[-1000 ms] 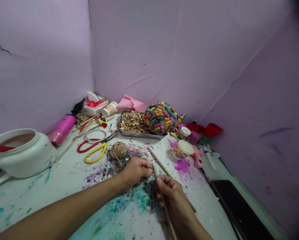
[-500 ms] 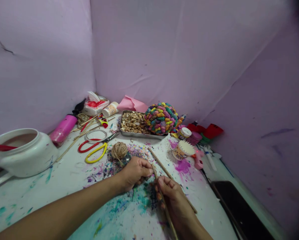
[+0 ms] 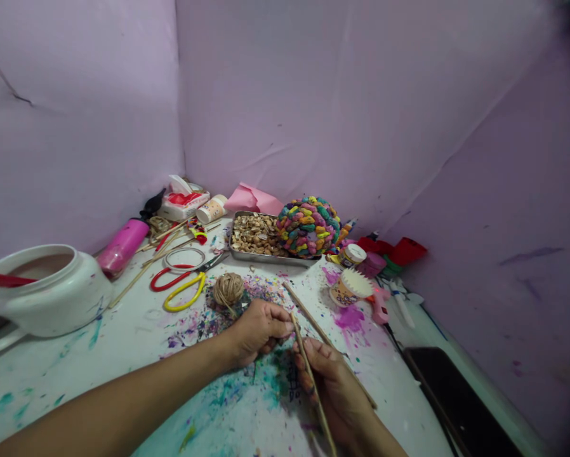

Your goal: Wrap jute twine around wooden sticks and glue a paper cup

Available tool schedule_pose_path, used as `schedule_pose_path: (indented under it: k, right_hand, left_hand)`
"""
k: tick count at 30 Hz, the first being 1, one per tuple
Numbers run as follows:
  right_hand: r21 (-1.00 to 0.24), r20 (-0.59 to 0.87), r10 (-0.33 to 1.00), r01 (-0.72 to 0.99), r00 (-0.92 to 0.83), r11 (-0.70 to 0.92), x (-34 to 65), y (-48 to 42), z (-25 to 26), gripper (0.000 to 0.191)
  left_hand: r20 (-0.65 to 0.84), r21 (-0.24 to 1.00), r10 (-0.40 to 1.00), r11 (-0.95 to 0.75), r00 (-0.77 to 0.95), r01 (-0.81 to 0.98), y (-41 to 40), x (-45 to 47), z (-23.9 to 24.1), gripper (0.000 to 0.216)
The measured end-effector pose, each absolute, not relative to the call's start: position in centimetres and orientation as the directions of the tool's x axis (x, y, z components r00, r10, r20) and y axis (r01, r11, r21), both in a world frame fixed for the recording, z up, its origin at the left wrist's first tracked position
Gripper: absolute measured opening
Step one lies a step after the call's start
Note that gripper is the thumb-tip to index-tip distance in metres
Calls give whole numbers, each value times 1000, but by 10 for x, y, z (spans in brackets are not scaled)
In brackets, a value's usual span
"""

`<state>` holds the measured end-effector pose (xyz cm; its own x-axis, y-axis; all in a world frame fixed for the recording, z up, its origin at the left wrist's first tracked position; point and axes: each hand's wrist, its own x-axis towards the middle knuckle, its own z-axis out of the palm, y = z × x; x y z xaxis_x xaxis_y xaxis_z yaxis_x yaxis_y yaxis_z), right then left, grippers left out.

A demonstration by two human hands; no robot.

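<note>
My right hand (image 3: 333,374) pinches 1 thin stick (image 3: 312,382) beside a 2nd stick (image 3: 308,314) on the table (image 3: 137,336); my left hand (image 3: 260,327) is bunched by its tip, pinching what I cannot tell. Holding near that end should steady it.

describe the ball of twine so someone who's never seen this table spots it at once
On the paint-splashed table, find the metal tray at the back, then come forward to between the scissors and the left hand. The ball of twine sits there, round and plain tan. Unlike the larger multicoloured ball further back, it is wound from thin string with no bright colours.
</note>
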<state>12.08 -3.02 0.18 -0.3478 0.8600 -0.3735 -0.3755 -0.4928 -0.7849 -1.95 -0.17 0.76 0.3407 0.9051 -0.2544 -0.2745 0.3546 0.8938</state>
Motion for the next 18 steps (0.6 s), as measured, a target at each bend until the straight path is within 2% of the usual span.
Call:
schedule_pose_path:
  k: [4,9,13,18]
  right_hand:
    - [-775,-377,850,-377,-367,-507,120,-30,3,28]
    - [-844,-339,905,-342,-258,-413,120,-32,3,31]
    - [-867,-354,908,-285,-224,-408,121,-30,1,33]
    - [-856,-375,903,-297,-208,-424,121,-28,1,34]
  left_hand:
    - [-259,893,913,351,315,-282,-3,-18,9,18]
    - [-279,897,921,351,272,-269,-3,-16,9,16]
    - [-292,894,912,367,287,-257,-3,-15,8,17]
    - [-294,891,901,379,319,-249,-2,-17,8,17]
